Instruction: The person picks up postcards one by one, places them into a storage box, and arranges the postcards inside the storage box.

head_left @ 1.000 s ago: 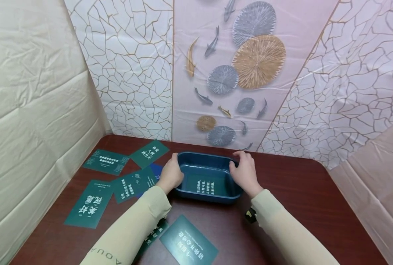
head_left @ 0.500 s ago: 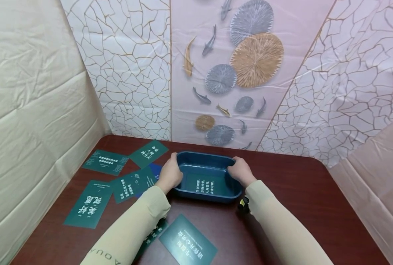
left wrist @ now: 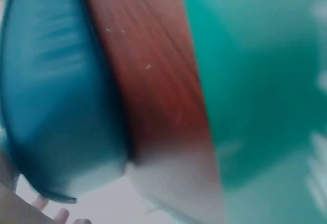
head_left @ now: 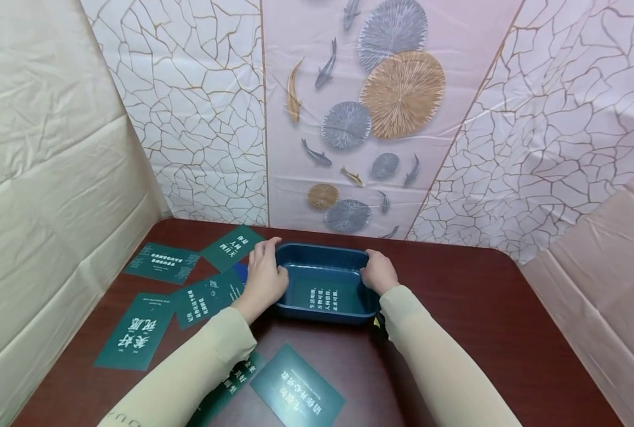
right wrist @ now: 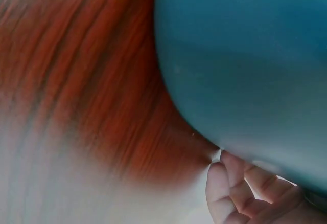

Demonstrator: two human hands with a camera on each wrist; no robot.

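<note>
A dark blue rectangular tray sits on the table with a green printed card lying inside it. At its left end is my left hand, fingers extended beside the rim rather than wrapped round it. My right hand grips the right end with curled fingers. In the right wrist view, the right fingers bend up against the edge of the tray. The left wrist view is blurred; the tray stands to the left there, and some left fingertips show below it.
Several green cards lie to the left, among them a card with large white characters and a card near the back edge. A blue card peeks out by the left hand. Another green card lies in front. Patterned cloth hangs behind the table.
My left fingers have come off the tray's end and straightened. My right hand has moved from over the rim to curl round the right end. The whole scene shifts slightly left.
</note>
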